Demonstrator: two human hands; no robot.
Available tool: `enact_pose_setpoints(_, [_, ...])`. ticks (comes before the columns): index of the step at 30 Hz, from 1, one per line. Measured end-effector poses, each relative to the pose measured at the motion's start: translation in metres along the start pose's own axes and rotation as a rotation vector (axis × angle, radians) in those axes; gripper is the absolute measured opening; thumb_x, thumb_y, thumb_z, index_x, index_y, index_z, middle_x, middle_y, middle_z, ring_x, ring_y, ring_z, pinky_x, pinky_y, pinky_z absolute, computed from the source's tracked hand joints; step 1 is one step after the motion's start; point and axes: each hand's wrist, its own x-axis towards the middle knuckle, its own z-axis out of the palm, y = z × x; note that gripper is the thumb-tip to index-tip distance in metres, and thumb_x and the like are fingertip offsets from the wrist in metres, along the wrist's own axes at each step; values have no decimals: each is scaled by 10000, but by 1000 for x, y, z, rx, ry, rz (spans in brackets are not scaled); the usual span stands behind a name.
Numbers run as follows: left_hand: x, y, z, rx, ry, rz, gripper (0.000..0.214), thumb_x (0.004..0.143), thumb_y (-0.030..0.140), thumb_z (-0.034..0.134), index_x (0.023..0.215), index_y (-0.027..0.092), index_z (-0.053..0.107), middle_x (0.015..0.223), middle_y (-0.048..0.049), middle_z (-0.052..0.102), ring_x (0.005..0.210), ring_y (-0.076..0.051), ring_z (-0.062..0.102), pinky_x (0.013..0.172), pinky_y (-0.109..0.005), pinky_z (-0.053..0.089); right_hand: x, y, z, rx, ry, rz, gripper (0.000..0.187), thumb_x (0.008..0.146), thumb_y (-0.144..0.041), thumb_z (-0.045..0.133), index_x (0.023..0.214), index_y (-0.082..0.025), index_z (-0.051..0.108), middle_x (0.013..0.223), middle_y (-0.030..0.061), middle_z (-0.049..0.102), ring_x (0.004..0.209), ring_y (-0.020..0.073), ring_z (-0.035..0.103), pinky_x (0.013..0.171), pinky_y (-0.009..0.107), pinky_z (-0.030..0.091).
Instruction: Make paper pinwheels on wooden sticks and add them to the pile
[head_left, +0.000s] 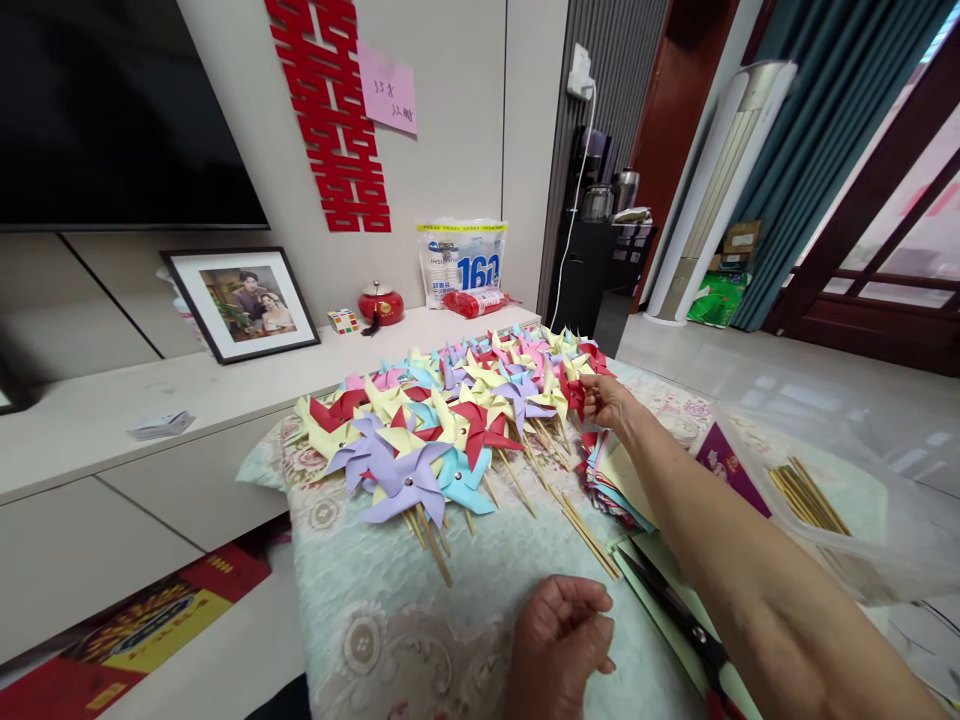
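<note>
Many paper pinwheels on thin wooden sticks lie heaped on the table, among them a purple pinwheel (409, 482) and a blue pinwheel (459, 478) at the near side. My right hand (606, 402) reaches to the right edge of the heap, its fingers closed at a red pinwheel (576, 392). Low in the middle, my left hand (561, 640) hovers over the cloth with curled fingers and no object visible in it. Between the hands are loose wooden sticks (589, 535) and a stack of coloured paper (616, 478), partly hidden by my right forearm.
Black scissors (675, 610) lie on green paper under my right forearm. A clear plastic box (885, 500) with a bundle of sticks (808, 495) stands at right. Behind the floral tablecloth (480, 610), a white cabinet (247, 385) bears a framed photo (241, 303) and a red pot (381, 304).
</note>
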Motion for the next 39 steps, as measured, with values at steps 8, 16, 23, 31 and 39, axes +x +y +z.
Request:
enact_pose_setpoints(8, [-2, 4, -2, -10, -35, -9, 228, 532, 195, 845, 716, 138, 723, 744, -44, 691, 587, -114, 525, 490, -221, 430, -31, -13, -11, -45, 216, -128, 338, 974, -333, 618, 1273, -177, 594, 1287, 102, 617, 1072, 239, 648, 894, 448, 567])
enact_pose_setpoints(16, [-10, 19, 2, -27, -23, -42, 252, 517, 209, 835, 725, 131, 717, 752, -59, 693, 626, -139, 576, 525, -242, 432, -147, -7, -35, -135, 17, -500, 136, 820, -199, 733, 729, -149, 644, 557, -38, 524, 456, 65, 418, 447, 208, 348])
enact_pose_setpoints(23, [-19, 29, 8, -5, -22, -18, 236, 557, 219, 810, 747, 130, 700, 756, -49, 688, 621, -135, 597, 553, -249, 410, -204, 40, -96, -721, 129, -845, 166, 843, -338, 652, 938, -222, 725, 840, 40, 717, 692, 182, 607, 630, 290, 447])
enact_pose_setpoints(31, [-21, 32, 5, -25, -29, -19, 258, 584, 233, 822, 784, 124, 700, 782, -48, 684, 626, -126, 594, 585, -255, 402, -183, 65, -123, -1296, 58, -927, 410, 753, -42, 521, 1096, -160, 712, 1103, 118, 715, 1065, 279, 623, 916, 373, 457])
enact_pose_setpoints(39, [-22, 30, 3, 18, -58, -25, 253, 614, 241, 831, 801, 122, 708, 814, -60, 702, 631, -128, 602, 588, -254, 418, -172, 87, -114, -1478, 184, -849, 500, 689, 18, 537, 1119, -177, 703, 1262, 110, 659, 1077, 307, 515, 685, 315, 323])
